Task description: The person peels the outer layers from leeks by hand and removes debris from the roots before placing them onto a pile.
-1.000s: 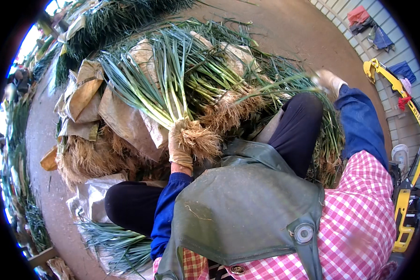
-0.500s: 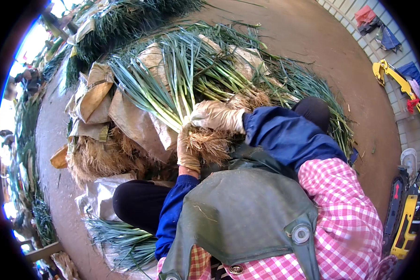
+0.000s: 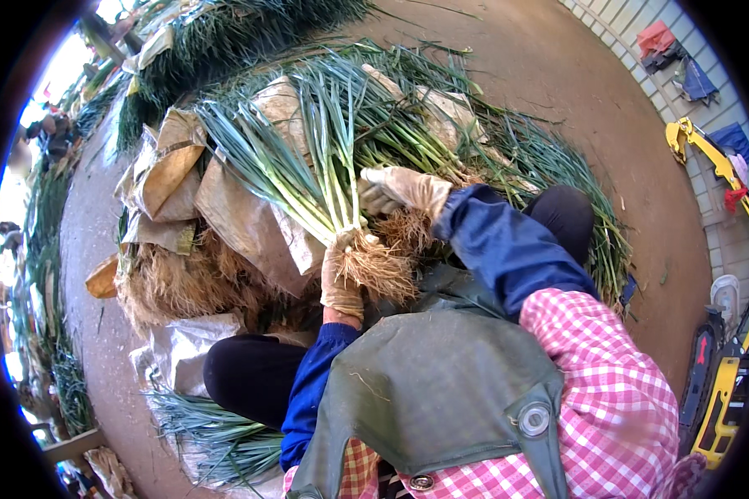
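Dirt yard, sacks (image 3: 241,216) underfoot. I'm gripping the green onion bundle (image 3: 308,179) at its roots, left hand (image 3: 341,279) closed around it; stalks running up-left. Right hand (image 3: 404,191) touching just right, fingers curled.

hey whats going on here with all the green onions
A person sitting on the ground grips a bunch of green onions near its roots with the gloved left hand. The gloved right hand rests on the stalks just above. More onions and sacks lie heaped in front.
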The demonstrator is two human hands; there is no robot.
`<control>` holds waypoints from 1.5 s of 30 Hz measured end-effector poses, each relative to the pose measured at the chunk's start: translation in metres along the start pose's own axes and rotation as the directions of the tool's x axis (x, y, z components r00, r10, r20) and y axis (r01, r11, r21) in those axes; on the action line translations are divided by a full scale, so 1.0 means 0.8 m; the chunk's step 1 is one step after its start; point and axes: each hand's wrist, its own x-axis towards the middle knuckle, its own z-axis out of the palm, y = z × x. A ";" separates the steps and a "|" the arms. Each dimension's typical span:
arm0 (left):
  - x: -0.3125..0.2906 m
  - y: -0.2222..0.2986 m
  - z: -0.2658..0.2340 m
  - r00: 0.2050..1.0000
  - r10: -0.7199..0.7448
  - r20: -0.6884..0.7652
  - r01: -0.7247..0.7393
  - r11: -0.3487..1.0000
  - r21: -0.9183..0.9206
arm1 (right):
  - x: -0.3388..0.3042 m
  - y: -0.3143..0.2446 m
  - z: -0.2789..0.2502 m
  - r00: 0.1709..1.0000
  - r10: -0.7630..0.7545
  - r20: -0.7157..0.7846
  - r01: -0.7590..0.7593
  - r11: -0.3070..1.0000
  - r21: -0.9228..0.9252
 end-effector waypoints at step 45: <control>-0.053 0.028 0.090 0.972 0.195 0.134 -0.179 0.976 -0.126 | -0.350 -0.089 -0.241 0.620 -0.024 -0.784 -0.761 -0.261 -0.594</control>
